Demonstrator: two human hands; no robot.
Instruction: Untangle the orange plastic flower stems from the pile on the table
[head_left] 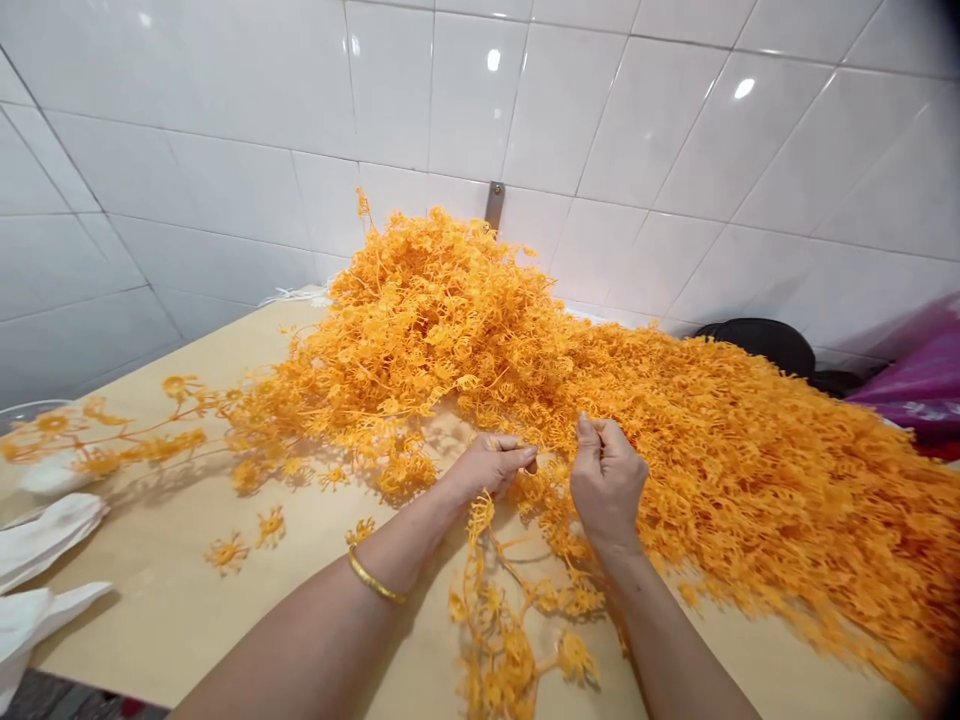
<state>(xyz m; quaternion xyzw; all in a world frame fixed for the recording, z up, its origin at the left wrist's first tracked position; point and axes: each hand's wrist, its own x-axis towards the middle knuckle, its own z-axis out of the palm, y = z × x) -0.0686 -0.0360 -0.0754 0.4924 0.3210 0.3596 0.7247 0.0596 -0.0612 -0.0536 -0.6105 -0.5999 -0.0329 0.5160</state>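
My left hand (491,467), with a gold bangle (377,580) at the wrist, is closed in a pinch on a thin orange artificial flower stem (532,468). To its right, my right hand (609,478) is curled with thumb against forefinger; whatever its fingers hold is hidden. An orange spray of plastic flowers (502,640) hangs or lies below and between my hands, with branching stems. Just beyond both hands rises a large heap of the same orange flowers (442,300), spreading far to the right.
Two loose flower heads (226,552) lie on the tan tabletop (172,630). White gloves or cloths (45,545) rest at the left edge. Behind stand a tiled wall (247,180) with a metal bracket (495,205), a black round object (765,342) and a purple bag (919,380).
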